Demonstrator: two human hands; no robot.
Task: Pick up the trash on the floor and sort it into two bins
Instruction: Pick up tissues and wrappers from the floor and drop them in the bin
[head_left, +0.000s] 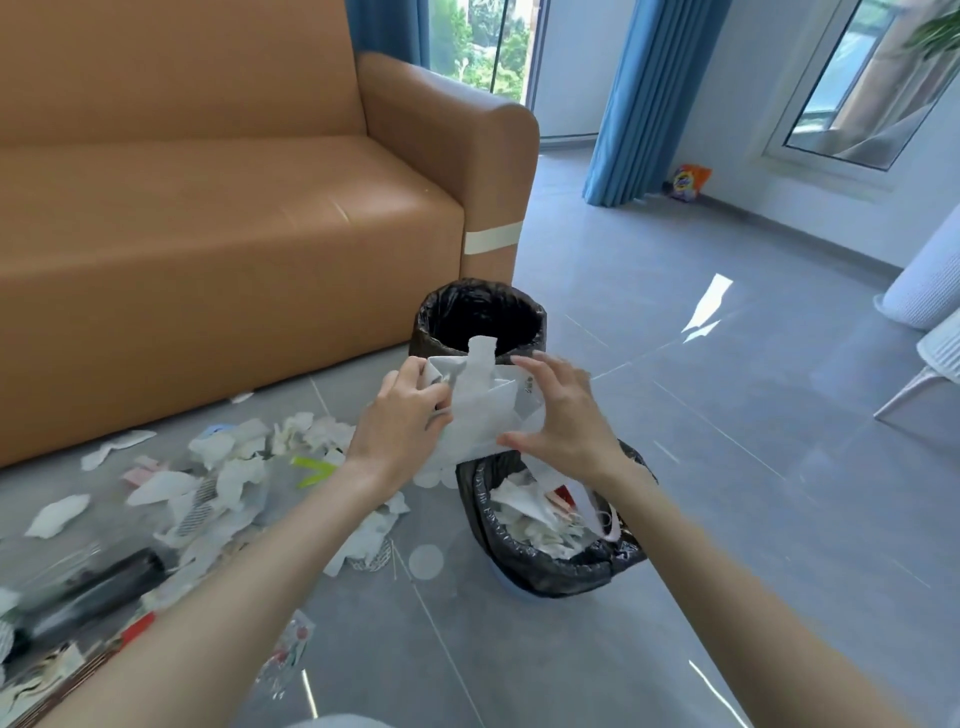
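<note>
Head view: scattered paper trash (218, 483) litters the floor (727, 467) left of the left hand (402, 415), whose fingers pinch a white paper sheet (483, 410). Right hand (563, 410) fingers clasp its other edge, above the nearer, part-filled bin (545, 566); the farther bin (480, 317) stands beyond the fingertips.
</note>
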